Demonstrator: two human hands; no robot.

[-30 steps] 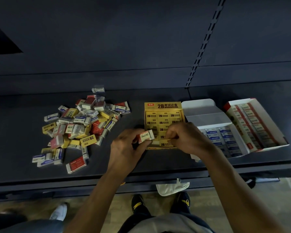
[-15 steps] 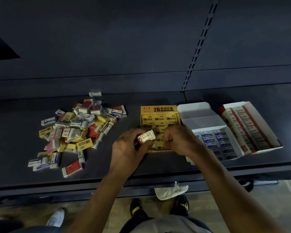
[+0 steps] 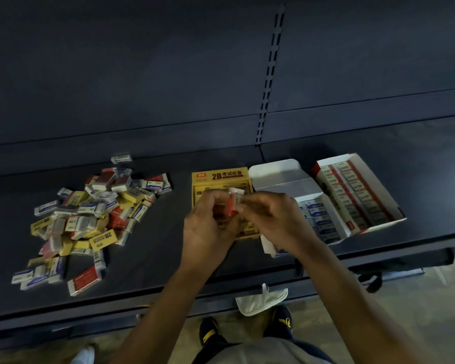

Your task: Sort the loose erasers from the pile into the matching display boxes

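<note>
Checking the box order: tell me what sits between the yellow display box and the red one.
Head view: the white box of blue-labelled erasers, flap open, between yellow box and red box.

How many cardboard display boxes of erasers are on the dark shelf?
3, right of the loose pile: a yellow cardboard box partly behind the left hand and right hand, a white box of blue-labelled erasers beside it, and a red-and-white box farthest right. No others visible.

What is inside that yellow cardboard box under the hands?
Rows of yellow-wrapped erasers show at the far end of the yellow cardboard box. The left hand and right hand, both pinching a red-and-white eraser, cover the rest, so how full it is cannot be seen.
</note>
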